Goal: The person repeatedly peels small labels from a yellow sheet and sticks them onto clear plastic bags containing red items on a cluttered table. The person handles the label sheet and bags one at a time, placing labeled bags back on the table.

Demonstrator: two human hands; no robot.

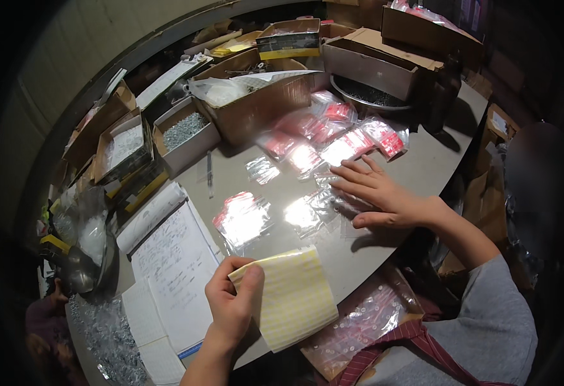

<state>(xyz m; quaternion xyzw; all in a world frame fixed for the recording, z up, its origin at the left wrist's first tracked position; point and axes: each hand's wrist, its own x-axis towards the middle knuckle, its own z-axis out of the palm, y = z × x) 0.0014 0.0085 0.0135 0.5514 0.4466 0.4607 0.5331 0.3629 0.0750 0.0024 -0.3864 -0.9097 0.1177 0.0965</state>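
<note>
Head view: left hand (234, 299), fingers pinching a yellow-patterned sheet (298, 296) by its upper left corner, over the near edge of the counter (234, 174); beyond, clear plastic bags (302, 215) lie just left of the nearer right hand (388, 199), its fingers spread, grasping nothing; red-printed bags (349, 147) lie past its fingertips.

Objects on and over the bench: hands, two, one left hand (230, 299) and one right hand (382, 196); yellow-checked sheet (295, 299), one; pen (210, 175), one; dark bottle (445, 95), one; round pan (351, 101), one. Red-marked bags (391, 143) grouped beyond the right hand, perhaps eight, glare hindering my count from here.
</note>
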